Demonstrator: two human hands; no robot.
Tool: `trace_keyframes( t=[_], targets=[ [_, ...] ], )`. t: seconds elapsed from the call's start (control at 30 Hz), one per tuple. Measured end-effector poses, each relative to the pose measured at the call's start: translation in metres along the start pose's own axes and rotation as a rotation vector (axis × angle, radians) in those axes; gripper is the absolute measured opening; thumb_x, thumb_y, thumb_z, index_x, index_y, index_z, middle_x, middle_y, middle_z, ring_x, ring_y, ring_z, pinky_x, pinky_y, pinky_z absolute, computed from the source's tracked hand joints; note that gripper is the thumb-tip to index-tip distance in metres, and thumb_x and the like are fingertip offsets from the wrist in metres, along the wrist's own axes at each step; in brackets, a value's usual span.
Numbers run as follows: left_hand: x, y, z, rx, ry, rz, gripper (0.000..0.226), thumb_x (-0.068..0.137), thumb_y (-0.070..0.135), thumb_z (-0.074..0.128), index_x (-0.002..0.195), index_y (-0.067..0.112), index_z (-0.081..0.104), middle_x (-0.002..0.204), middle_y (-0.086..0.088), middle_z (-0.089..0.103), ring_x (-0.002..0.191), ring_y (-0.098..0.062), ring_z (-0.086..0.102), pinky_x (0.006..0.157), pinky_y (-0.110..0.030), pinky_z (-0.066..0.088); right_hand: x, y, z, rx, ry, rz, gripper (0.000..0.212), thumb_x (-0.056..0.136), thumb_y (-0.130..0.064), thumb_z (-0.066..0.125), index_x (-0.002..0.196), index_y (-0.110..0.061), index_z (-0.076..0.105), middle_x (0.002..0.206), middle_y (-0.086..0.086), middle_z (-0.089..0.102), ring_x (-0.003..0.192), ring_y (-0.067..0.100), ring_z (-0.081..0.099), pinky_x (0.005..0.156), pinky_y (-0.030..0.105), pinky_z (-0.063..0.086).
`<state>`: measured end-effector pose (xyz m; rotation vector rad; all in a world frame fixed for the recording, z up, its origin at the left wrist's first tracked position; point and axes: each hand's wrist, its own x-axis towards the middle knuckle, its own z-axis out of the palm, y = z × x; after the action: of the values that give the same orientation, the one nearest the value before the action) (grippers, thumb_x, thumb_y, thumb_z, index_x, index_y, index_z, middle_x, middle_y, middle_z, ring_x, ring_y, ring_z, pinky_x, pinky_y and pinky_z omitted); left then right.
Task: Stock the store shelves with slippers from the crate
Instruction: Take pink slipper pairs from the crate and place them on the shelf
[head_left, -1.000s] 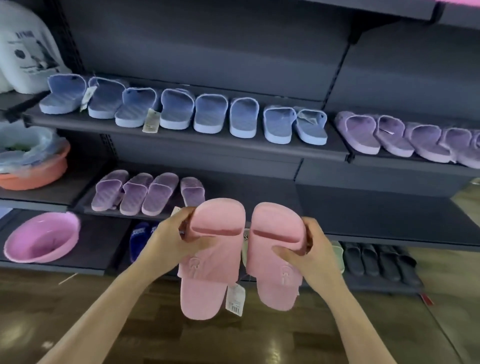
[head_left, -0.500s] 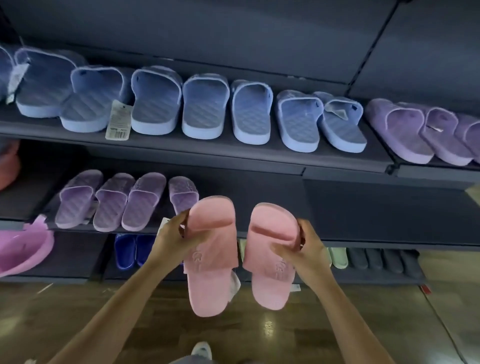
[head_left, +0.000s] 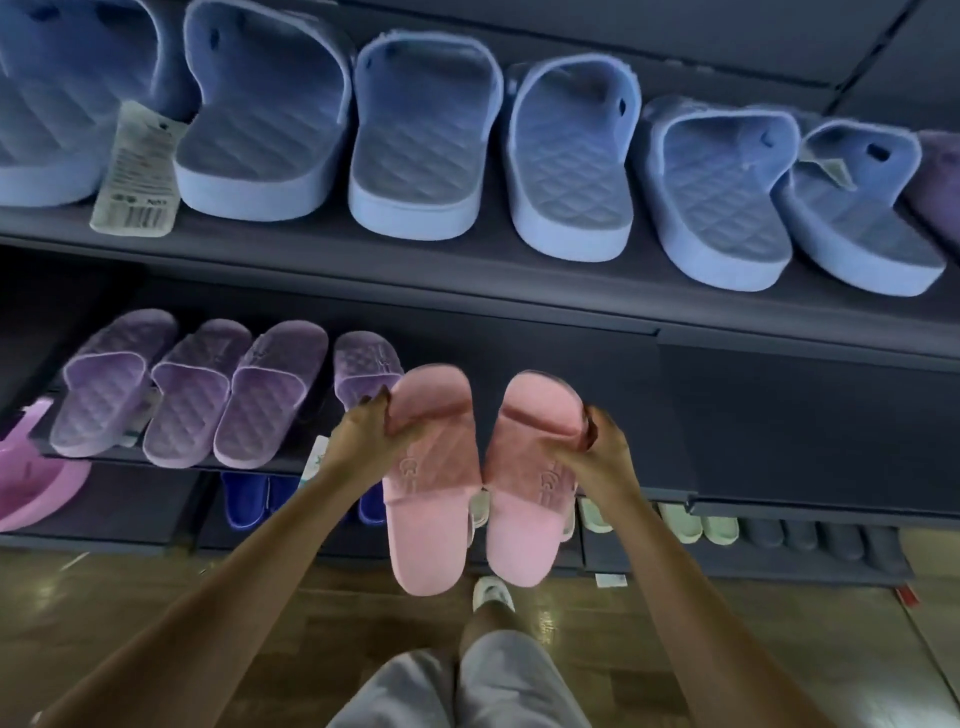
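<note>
**A:** Head view, centre of frame. Left hand (head_left: 363, 436) pinched the toe end of the left pink slipper (head_left: 436, 499), thumb on the strap, fingers curled behind. Right hand (head_left: 605, 452) gripped the right pink slipper (head_left: 530, 499) the same way. Heels hung down and the inner edges touched.

**B:** Where against the shelving?

**A:** In front of the middle shelf (head_left: 779, 441), just right of the purple slippers (head_left: 197, 395) at centre left. Bare shelf ran from there to the right edge. Blue slippers (head_left: 415, 156) filled the upper shelf across the top. Crate not in view.

**B:** Step in hand?

**A:** Placing both, by my reading. To do it well: send the toes in first, heels to the front lip, as the purple row lay. Set the left pink slipper just beside the last purple one without nudging it. Keep the two parallel, soles flat, then let go.

**B:** Anything unclear?

**A:** A pale scrap showed low between the pink slippers. It was either a tag or bottom-shelf stock; I could not tell. If it was a tag, tuck it so it doesn't prop a sole.
</note>
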<state>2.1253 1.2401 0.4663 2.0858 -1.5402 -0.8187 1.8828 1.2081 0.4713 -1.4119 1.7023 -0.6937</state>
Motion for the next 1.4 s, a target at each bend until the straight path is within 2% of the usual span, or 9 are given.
trace_keyframes(
  t=[0.1, 0.3, 0.4, 0.5, 0.6, 0.73, 1.0, 1.23, 1.4],
  targets=[
    [0.033, -0.002, 0.009, 0.028, 0.022, -0.019, 0.058, 0.089, 0.038, 0.056, 0.134, 0.005, 0.041, 0.117, -0.021, 0.059, 0.1, -0.033, 0.058, 0.084, -0.04, 0.048, 0.038, 0.009, 0.012, 0.002, -0.019, -0.007, 0.05, 0.069, -0.016, 0.078, 0.113, -0.012, 0.056, 0.099, 0.001, 0.06, 0.09, 0.02, 0.06, 0.077, 0.035, 0.053],
    [0.09, -0.001, 0.032, 0.148, 0.029, 0.082, 0.055, 0.096, 0.027, 0.046, 0.144, 0.007, 0.025, 0.138, -0.018, 0.046, 0.116, -0.028, 0.053, 0.092, -0.03, 0.043, 0.098, 0.022, 0.029, 0.079, -0.052, -0.037, 0.049, 0.074, -0.005, 0.072, 0.12, -0.015, 0.059, 0.096, 0.001, 0.065, 0.085, 0.016, 0.062, 0.064, 0.015, 0.05],
    [0.105, -0.003, 0.042, 0.067, 0.082, 0.033, 0.049, 0.094, 0.019, 0.049, 0.14, 0.007, 0.035, 0.14, -0.016, 0.043, 0.126, -0.03, 0.043, 0.104, -0.034, 0.033, 0.115, 0.022, 0.041, 0.078, -0.052, -0.029, 0.044, 0.079, -0.006, 0.069, 0.122, -0.013, 0.059, 0.102, 0.008, 0.064, 0.091, 0.021, 0.063, 0.06, 0.015, 0.05],
    [0.111, -0.009, 0.047, -0.02, 0.181, 0.06, 0.047, 0.092, 0.017, 0.052, 0.136, 0.005, 0.042, 0.132, -0.019, 0.05, 0.12, -0.034, 0.048, 0.097, -0.042, 0.04, 0.126, 0.02, 0.06, 0.078, -0.032, -0.011, 0.041, 0.084, -0.01, 0.066, 0.123, -0.002, 0.055, 0.117, 0.021, 0.062, 0.105, 0.031, 0.061, 0.081, 0.036, 0.051],
    [0.106, -0.014, 0.046, -0.033, 0.141, 0.144, 0.039, 0.093, 0.015, 0.05, 0.13, 0.004, 0.046, 0.123, -0.018, 0.056, 0.111, -0.032, 0.056, 0.087, -0.034, 0.047, 0.129, 0.021, 0.072, 0.024, -0.096, 0.01, 0.055, 0.089, -0.025, 0.061, 0.138, -0.008, 0.042, 0.135, 0.013, 0.052, 0.12, 0.025, 0.052, 0.091, 0.025, 0.043],
    [0.088, -0.012, 0.037, 0.008, 0.093, 0.15, 0.04, 0.096, 0.018, 0.048, 0.133, 0.006, 0.045, 0.129, -0.015, 0.052, 0.115, -0.027, 0.051, 0.084, -0.023, 0.038, 0.115, 0.018, 0.066, -0.204, -0.175, -0.05, 0.059, 0.091, -0.031, 0.057, 0.143, -0.014, 0.034, 0.144, 0.012, 0.041, 0.129, 0.027, 0.043, 0.101, 0.031, 0.036],
    [0.028, -0.007, -0.015, 0.096, 0.067, 0.199, 0.044, 0.086, 0.015, 0.06, 0.13, 0.009, 0.051, 0.128, -0.013, 0.054, 0.114, -0.035, 0.052, 0.087, -0.042, 0.043, 0.038, -0.019, 0.028, -0.492, -0.191, -0.23, 0.053, 0.091, -0.028, 0.057, 0.139, -0.016, 0.038, 0.139, 0.01, 0.046, 0.124, 0.029, 0.046, 0.097, 0.036, 0.04],
    [-0.044, 0.009, -0.075, 0.186, 0.107, 0.321, 0.043, 0.083, 0.01, 0.064, 0.125, 0.007, 0.055, 0.125, -0.016, 0.057, 0.102, -0.038, 0.058, 0.089, -0.046, 0.043, -0.038, -0.061, -0.009, -0.64, -0.151, -0.365, 0.053, 0.089, -0.031, 0.059, 0.137, -0.017, 0.043, 0.132, 0.009, 0.052, 0.118, 0.029, 0.05, 0.095, 0.04, 0.043],
    [-0.089, 0.017, -0.106, 0.332, 0.166, 0.39, 0.048, 0.083, 0.015, 0.066, 0.129, 0.01, 0.053, 0.127, -0.013, 0.057, 0.111, -0.035, 0.056, 0.09, -0.048, 0.043, -0.079, -0.082, -0.028, -0.736, -0.082, -0.539, 0.051, 0.085, -0.028, 0.064, 0.131, -0.012, 0.05, 0.126, 0.012, 0.057, 0.109, 0.035, 0.056, 0.088, 0.044, 0.044]
  ],
)
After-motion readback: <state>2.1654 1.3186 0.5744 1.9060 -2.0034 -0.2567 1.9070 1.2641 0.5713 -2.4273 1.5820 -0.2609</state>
